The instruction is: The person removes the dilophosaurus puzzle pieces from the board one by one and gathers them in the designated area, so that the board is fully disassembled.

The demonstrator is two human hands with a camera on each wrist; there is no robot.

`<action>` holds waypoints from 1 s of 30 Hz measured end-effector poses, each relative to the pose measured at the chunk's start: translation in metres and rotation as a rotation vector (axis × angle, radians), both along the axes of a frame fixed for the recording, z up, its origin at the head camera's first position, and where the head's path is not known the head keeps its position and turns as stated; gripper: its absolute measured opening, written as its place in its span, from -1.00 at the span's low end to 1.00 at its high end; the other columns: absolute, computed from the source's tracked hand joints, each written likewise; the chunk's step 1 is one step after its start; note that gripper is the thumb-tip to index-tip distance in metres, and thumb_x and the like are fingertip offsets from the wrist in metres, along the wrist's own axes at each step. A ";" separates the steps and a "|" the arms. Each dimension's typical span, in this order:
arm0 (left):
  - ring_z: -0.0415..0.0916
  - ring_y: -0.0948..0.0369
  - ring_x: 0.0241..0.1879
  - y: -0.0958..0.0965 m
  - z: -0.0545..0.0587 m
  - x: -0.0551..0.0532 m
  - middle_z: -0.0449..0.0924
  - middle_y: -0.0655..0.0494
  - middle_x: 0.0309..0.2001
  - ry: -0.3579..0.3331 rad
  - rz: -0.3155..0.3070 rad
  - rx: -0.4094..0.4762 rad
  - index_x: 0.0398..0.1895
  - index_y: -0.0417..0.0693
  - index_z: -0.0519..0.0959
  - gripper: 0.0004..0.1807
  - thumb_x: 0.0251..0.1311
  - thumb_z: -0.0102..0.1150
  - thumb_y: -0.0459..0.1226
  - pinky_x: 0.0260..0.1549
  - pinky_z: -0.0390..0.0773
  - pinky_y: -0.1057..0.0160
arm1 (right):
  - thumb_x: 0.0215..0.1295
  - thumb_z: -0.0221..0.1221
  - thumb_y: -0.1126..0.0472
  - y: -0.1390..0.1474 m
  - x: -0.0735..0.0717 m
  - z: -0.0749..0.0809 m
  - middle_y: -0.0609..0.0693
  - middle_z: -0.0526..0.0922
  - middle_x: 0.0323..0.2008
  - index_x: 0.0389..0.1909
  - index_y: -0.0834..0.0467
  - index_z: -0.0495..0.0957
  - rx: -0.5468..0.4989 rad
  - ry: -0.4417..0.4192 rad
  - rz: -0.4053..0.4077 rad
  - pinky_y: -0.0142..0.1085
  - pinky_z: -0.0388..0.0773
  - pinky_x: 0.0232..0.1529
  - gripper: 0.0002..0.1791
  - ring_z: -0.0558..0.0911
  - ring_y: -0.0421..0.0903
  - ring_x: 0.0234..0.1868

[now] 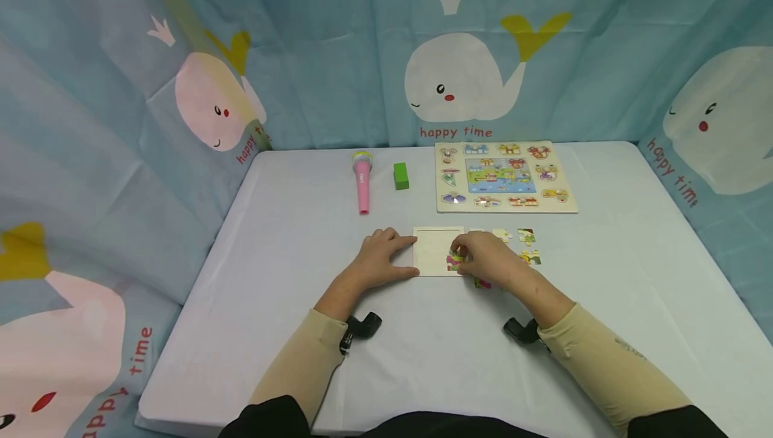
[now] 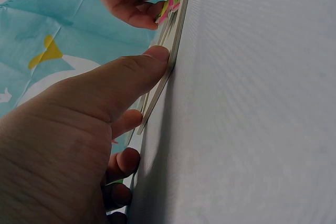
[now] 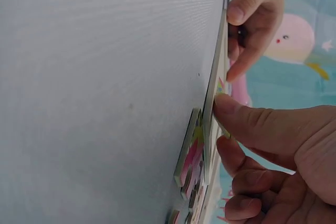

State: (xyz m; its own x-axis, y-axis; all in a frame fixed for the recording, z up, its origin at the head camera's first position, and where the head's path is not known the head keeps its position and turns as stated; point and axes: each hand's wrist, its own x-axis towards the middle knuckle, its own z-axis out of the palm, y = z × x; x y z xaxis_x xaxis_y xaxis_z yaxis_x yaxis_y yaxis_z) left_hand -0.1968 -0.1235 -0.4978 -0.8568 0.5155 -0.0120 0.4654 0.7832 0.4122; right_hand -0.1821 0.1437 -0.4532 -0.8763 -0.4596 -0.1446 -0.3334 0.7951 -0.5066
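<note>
A small pale wooden puzzle board (image 1: 430, 250) with a raised rim lies on the table. Thumb and index finger spread apart, my left hand (image 1: 382, 258) touches its left side near the two corners; the left thumb (image 2: 139, 69) rests on the rim. Over the board's right part, my right hand (image 1: 490, 258) pinches a pink and green jigsaw piece (image 1: 454, 261) between thumb and fingers, low at the near right corner. The fingers partly hide that piece. Loose jigsaw pieces (image 1: 527, 235) lie right of the board, some covered by my right hand and forearm.
Behind the board are a pink toy microphone (image 1: 363, 186), a green block (image 1: 401, 176) and a large wooden picture puzzle (image 1: 507, 204). A loose piece (image 3: 190, 153) lies close beside the small board's edge. A blue whale-print curtain (image 1: 338, 56) borders the white table (image 1: 290, 243).
</note>
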 end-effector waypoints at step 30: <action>0.29 0.17 -0.10 0.002 -0.001 0.000 0.45 0.13 -0.03 -0.013 0.008 0.002 0.42 0.17 0.51 -0.20 0.11 0.44 0.19 -0.06 0.30 0.12 | 0.10 0.44 0.25 0.058 0.047 0.041 0.00 0.64 -0.16 0.05 0.26 0.67 -0.041 0.175 -0.082 0.03 0.54 -0.03 -0.54 0.61 0.10 -0.09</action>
